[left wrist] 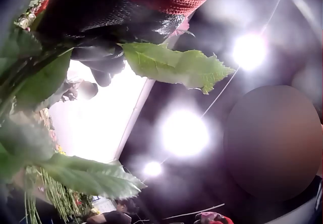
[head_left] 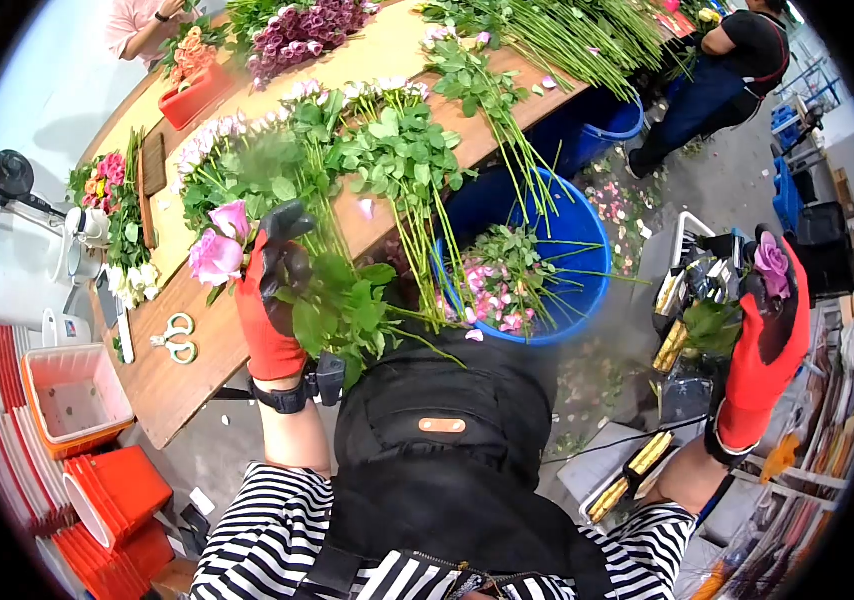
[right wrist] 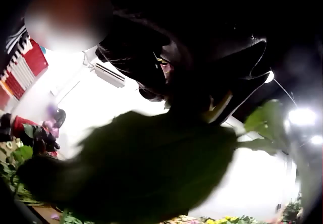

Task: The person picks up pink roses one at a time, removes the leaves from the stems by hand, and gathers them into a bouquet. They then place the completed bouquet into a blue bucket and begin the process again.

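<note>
My left hand [head_left: 275,300], in a red glove with black palm and fingers, grips pink roses [head_left: 215,258] by their stems over the table's near edge. Their leaves [head_left: 332,310] spread to the right of the glove. A serrated leaf [left wrist: 176,66] sticks out beneath the glove in the left wrist view. Held out at the far right, my right hand [head_left: 775,325] wears a matching glove and pinches a single mauve rose [head_left: 772,264] just below the bloom. A large dark leaf [right wrist: 146,163] on that stem fills much of the right wrist view.
Bunches of pale pink roses [head_left: 387,150] lie across the wooden table [head_left: 172,395]. Scissors [head_left: 179,338] lie near its left end. A blue bin [head_left: 592,245] with cuttings and petals stands against its front. Orange crates [head_left: 127,490] are stacked lower left; another person [head_left: 722,90] stands at the back right.
</note>
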Action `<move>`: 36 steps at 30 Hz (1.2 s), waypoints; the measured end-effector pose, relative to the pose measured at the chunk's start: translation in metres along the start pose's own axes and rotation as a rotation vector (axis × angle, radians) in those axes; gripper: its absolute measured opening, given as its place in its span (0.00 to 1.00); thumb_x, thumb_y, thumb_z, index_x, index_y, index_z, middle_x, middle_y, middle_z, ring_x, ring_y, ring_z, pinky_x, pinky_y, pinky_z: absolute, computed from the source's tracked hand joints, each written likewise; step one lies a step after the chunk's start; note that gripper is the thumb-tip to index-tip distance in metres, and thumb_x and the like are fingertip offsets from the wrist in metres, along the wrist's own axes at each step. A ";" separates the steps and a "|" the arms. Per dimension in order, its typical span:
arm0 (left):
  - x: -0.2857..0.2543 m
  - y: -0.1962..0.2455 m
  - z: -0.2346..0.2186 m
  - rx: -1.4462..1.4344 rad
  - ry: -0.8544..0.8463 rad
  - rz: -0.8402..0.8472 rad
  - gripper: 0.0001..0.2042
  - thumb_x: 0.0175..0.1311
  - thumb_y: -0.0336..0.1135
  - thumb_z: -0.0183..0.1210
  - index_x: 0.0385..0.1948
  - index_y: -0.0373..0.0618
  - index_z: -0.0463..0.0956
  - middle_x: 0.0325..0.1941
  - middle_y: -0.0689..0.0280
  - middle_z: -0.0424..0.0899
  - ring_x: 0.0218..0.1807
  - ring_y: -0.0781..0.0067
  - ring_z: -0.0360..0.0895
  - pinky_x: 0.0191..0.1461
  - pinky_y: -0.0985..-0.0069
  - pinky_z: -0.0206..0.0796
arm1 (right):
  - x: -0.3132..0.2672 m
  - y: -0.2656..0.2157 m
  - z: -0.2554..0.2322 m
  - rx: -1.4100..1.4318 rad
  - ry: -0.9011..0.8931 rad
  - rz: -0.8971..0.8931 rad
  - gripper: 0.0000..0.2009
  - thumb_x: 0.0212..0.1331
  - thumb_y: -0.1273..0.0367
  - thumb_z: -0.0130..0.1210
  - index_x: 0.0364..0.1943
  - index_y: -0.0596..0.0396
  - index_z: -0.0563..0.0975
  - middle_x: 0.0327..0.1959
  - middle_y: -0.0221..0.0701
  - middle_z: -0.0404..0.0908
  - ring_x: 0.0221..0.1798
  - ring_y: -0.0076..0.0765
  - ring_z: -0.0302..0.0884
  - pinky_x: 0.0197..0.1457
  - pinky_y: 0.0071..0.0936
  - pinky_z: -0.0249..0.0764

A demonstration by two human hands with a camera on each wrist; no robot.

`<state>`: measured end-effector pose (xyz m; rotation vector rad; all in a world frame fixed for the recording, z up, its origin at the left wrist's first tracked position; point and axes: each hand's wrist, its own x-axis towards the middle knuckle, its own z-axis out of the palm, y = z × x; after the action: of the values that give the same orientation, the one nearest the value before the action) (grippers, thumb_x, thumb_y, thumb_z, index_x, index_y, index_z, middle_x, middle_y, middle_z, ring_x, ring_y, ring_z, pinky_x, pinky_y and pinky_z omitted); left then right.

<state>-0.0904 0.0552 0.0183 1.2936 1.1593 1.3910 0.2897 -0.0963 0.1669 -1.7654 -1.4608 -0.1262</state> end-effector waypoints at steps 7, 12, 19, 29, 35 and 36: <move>0.001 -0.004 -0.006 0.008 -0.007 0.040 0.16 0.70 0.31 0.46 0.56 0.42 0.74 0.46 0.69 0.82 0.32 0.86 0.66 0.34 0.86 0.59 | 0.025 0.014 0.086 -0.322 -0.251 -0.307 0.26 0.46 0.72 0.62 0.55 0.47 0.76 0.50 0.36 0.79 0.54 0.47 0.73 0.60 0.40 0.64; -0.004 0.001 -0.008 0.038 -0.005 0.015 0.19 0.73 0.36 0.43 0.59 0.38 0.70 0.50 0.63 0.79 0.30 0.87 0.61 0.30 0.88 0.53 | -0.028 0.092 0.254 -0.406 -0.622 -0.322 0.33 0.42 0.58 0.69 0.56 0.52 0.73 0.49 0.32 0.78 0.53 0.42 0.73 0.56 0.39 0.64; -0.005 0.001 -0.007 -0.144 0.068 -0.170 0.19 0.74 0.36 0.42 0.61 0.37 0.68 0.49 0.63 0.79 0.30 0.87 0.61 0.30 0.89 0.54 | -0.079 0.084 0.397 0.039 -0.474 0.181 0.24 0.51 0.52 0.63 0.49 0.49 0.78 0.43 0.39 0.83 0.46 0.50 0.80 0.50 0.42 0.74; 0.014 -0.009 -0.007 -0.554 0.100 -0.225 0.21 0.76 0.44 0.42 0.62 0.41 0.67 0.52 0.63 0.78 0.31 0.85 0.62 0.30 0.88 0.56 | -0.041 0.055 0.319 0.177 -0.110 0.078 0.13 0.51 0.68 0.61 0.43 0.52 0.80 0.39 0.36 0.83 0.42 0.49 0.78 0.47 0.41 0.71; 0.028 -0.035 -0.004 -0.516 0.028 -0.201 0.20 0.72 0.43 0.49 0.61 0.45 0.70 0.55 0.69 0.79 0.33 0.86 0.64 0.37 0.86 0.61 | -0.069 0.054 0.295 0.308 -0.081 0.213 0.14 0.50 0.73 0.62 0.44 0.53 0.81 0.41 0.38 0.84 0.44 0.47 0.79 0.50 0.37 0.72; 0.032 -0.031 -0.001 -0.566 0.037 -0.248 0.20 0.72 0.43 0.49 0.61 0.45 0.70 0.55 0.70 0.79 0.34 0.86 0.64 0.37 0.86 0.61 | -0.070 0.057 0.297 0.382 -0.012 0.206 0.14 0.50 0.73 0.61 0.44 0.54 0.81 0.41 0.38 0.84 0.44 0.47 0.79 0.50 0.37 0.72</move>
<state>-0.0930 0.0916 -0.0071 0.7026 0.8273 1.4209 0.1948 0.0387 -0.0965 -1.5875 -1.2069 0.2557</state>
